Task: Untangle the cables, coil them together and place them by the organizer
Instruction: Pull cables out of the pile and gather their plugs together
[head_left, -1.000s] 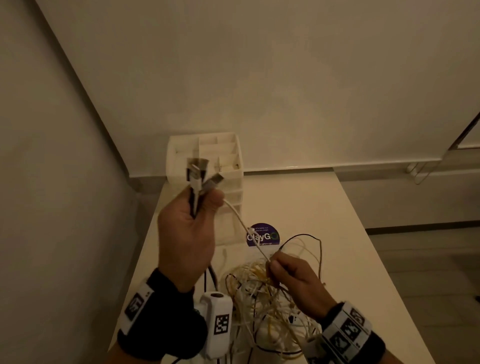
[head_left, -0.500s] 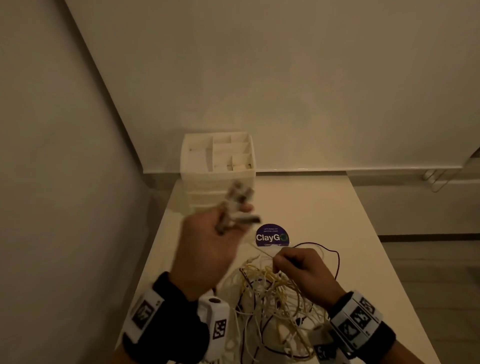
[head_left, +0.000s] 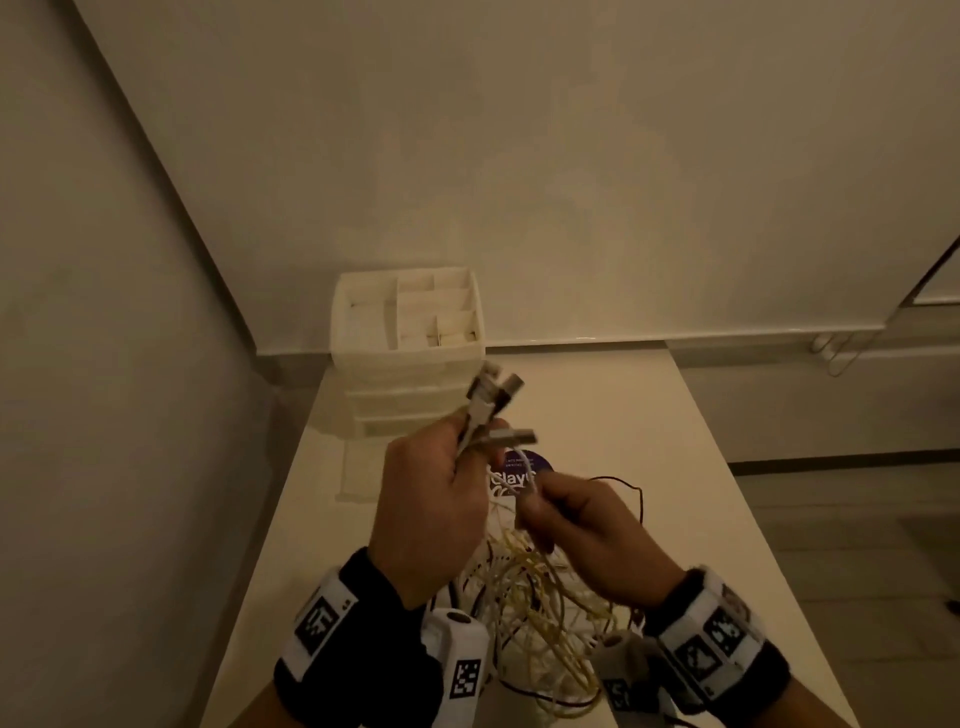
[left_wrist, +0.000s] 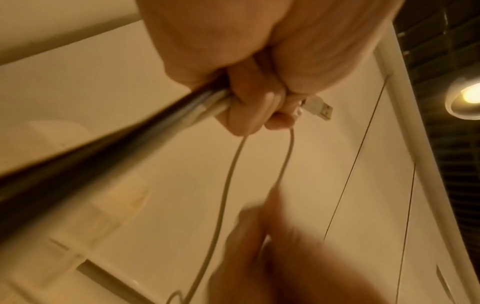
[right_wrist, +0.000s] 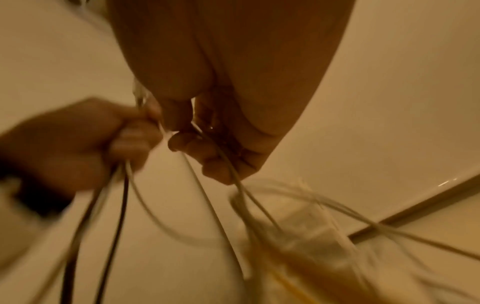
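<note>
Our left hand (head_left: 431, 512) grips the plug ends (head_left: 493, 410) above the table (head_left: 701, 467); our right hand (head_left: 582, 540) pinches a white strand. The cables (head_left: 524, 597) hang tangled near us, the organizer (head_left: 408, 332) far. Pulling hard could tighten knots.

I read only "Clay" on the round purple sticker (head_left: 519, 467) on the counter (head_left: 649, 441); its small print was too tiny.
</note>
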